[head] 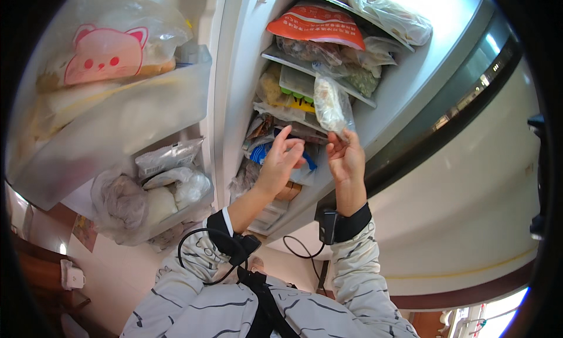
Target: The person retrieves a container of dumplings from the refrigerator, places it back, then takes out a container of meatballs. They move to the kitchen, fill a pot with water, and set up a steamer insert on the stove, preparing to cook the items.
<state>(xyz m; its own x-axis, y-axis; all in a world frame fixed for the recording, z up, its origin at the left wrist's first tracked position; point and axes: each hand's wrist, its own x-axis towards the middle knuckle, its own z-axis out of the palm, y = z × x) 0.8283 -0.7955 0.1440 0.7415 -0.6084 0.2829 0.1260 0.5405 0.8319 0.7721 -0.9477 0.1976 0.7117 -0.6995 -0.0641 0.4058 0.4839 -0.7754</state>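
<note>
My right hand [346, 159] pinches the lower end of a clear plastic bag of pale food [330, 104] in front of the fridge shelves. To its left, my left hand [281, 162] is raised with fingers apart and nothing in them. Behind the hands, a shelf carries a clear container with green parts [294, 83] and a bag of yellowish food [269, 88]. A blue-and-white package [260, 153] lies lower, partly behind my left hand. Above, a red-and-white printed bag [317, 24] rests on other bagged food.
The open fridge door [220, 74] stands at left. Its upper bin [132, 104] holds a bag with a pink cat face [104, 58]; the lower bin holds several knotted plastic bags [121, 201]. A glass shelf edge [316, 76] juts near the held bag. Cables [303, 252] hang from my wrist straps.
</note>
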